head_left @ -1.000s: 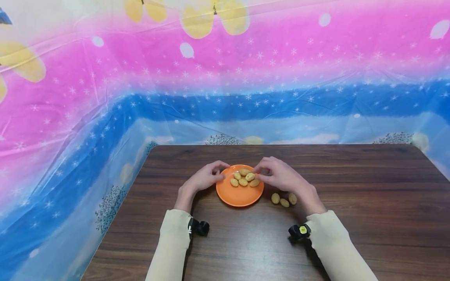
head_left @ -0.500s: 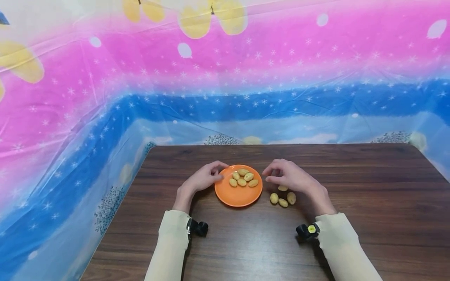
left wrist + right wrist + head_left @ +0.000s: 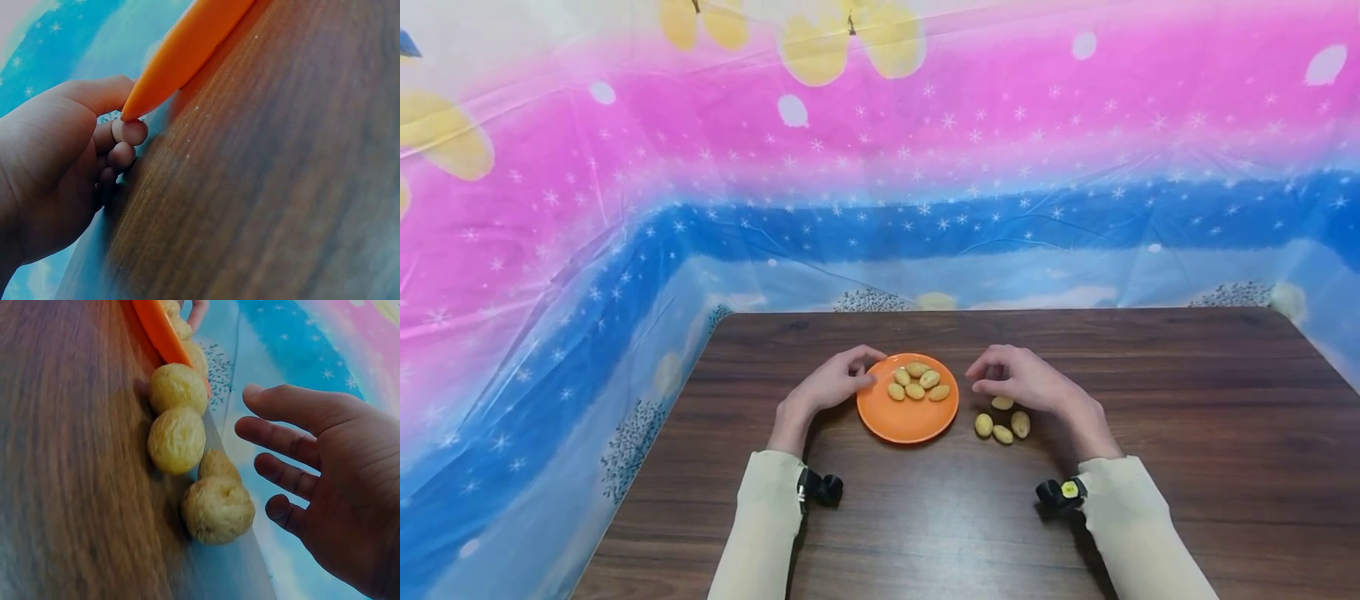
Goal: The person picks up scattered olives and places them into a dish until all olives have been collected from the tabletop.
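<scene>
An orange plate [image 3: 907, 427] lies on the table, with several small wrinkled potatoes [image 3: 929, 379] grouped on its far half. My left hand [image 3: 835, 382] pinches the plate's left rim; the left wrist view shows the thumb above the orange rim [image 3: 181, 56] and fingertips below it. Right of the plate, my right hand [image 3: 1026, 379] hovers with relaxed, parted fingers and holds nothing. Close beneath and in front of it, several loose potatoes [image 3: 983, 426] rest on the wood. In the right wrist view, the nearest wrinkled potato [image 3: 219, 509] sits left of the fingers, apart from them.
The dark wood-grain table [image 3: 925, 525] extends to both sides and toward me. A pink and blue patterned cloth [image 3: 880, 225] hangs behind its far edge and along the left side. Each wrist wears a small black camera, such as the right one [image 3: 1060, 495].
My right hand has drawn back from the plate's right edge to the right, and a loose potato beneath it has come into view. The left hand stays on the rim.
</scene>
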A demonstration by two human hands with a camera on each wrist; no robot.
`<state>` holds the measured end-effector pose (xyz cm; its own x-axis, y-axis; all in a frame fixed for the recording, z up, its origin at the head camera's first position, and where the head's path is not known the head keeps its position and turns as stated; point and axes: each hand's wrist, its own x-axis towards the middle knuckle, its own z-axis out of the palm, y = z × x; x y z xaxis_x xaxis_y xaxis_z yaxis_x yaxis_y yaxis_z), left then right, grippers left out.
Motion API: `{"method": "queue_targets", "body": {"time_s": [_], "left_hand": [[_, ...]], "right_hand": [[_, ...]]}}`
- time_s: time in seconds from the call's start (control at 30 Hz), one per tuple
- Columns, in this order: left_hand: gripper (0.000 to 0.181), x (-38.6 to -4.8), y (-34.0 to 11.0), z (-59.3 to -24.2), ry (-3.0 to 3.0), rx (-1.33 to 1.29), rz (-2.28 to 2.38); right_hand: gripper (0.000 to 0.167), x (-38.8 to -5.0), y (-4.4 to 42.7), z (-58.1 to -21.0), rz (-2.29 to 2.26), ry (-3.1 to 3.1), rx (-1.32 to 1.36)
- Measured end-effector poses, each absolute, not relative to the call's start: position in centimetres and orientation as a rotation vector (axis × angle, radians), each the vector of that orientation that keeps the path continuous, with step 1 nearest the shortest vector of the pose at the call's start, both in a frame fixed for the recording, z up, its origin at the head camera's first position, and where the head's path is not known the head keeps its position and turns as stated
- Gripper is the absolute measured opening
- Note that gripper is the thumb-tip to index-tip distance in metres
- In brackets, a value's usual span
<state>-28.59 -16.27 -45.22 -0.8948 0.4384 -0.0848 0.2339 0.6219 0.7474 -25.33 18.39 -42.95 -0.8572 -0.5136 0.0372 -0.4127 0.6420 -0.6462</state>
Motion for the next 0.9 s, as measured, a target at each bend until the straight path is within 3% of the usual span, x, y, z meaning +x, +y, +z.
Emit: {"method": "queue_targets", "body": {"time_s": [0.9], "left_hand": [[0.035, -28.6, -16.2, -45.1, 2.59, 0.553, 1.142]], "right_hand": [[0.021, -25.1, 21.0, -43.8, -0.92, 2.697, -0.841]]}}
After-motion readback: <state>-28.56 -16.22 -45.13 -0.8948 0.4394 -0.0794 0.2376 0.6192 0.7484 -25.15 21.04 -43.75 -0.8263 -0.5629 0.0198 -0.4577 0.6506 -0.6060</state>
